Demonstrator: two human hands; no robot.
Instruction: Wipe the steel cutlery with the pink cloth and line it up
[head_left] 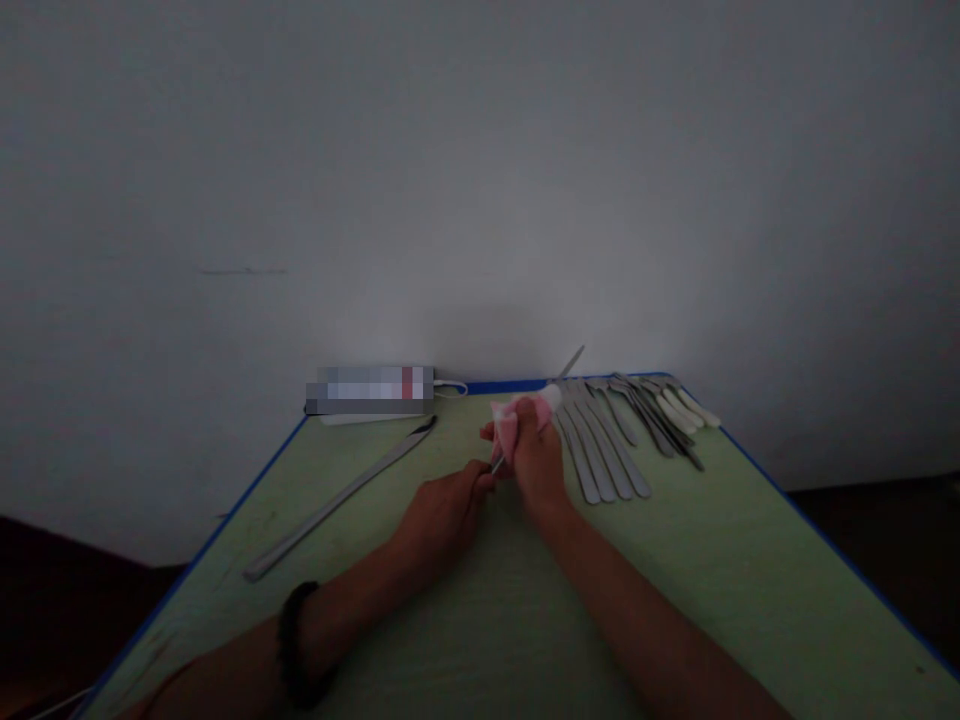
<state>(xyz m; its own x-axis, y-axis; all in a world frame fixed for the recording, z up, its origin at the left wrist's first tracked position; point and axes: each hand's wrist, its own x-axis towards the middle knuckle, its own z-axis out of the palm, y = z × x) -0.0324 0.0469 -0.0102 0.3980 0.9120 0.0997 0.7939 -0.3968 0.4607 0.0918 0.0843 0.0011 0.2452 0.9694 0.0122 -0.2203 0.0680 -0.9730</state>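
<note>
Head cam: green tabletop (472,640) w/ blue edging (511,387), dim rm, gray wall (480,200) behind. Slim silvery utensil (498,464) over tabletop's ctr, slanting thru pink-white cloth (506,432); L hand (450,505) pinches near end, R hand (540,460) clamps cloth round it.

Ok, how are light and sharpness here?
Head view: dim, the wall palest near its middle, darker at the sides; head view: mosaic blocks at the back left of the table; head view: detail soft on the pink cloth.

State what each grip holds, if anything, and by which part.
Left grip holds a metal utensil by its near end; right grip holds a pink cloth bunched around it.
</note>
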